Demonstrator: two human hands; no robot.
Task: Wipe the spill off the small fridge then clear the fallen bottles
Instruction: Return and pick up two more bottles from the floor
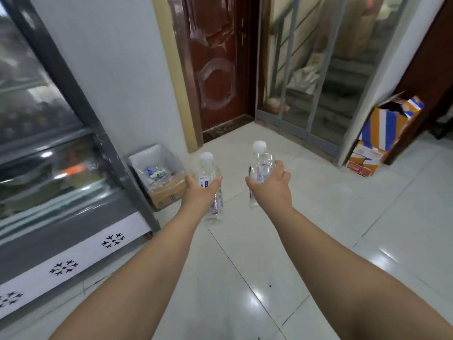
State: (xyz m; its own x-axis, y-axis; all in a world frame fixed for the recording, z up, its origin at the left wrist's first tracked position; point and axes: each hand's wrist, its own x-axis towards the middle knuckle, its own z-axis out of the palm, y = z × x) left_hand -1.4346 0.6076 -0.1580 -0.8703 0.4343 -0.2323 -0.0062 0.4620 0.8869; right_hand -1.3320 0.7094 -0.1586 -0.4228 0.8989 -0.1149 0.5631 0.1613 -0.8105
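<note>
now a bottle (211, 190) per grip (201, 190)

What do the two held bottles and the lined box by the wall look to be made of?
Left bottle and right bottle: clear, glossy plastic, probably; the floor shows through them, and both have white caps. Box: brown matte cardboard with printed marks, lined with a thin white plastic bag, going by its sheen.

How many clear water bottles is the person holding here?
2: one bottle in the left hand, one in the right hand. More may lie in the lined box.
</note>
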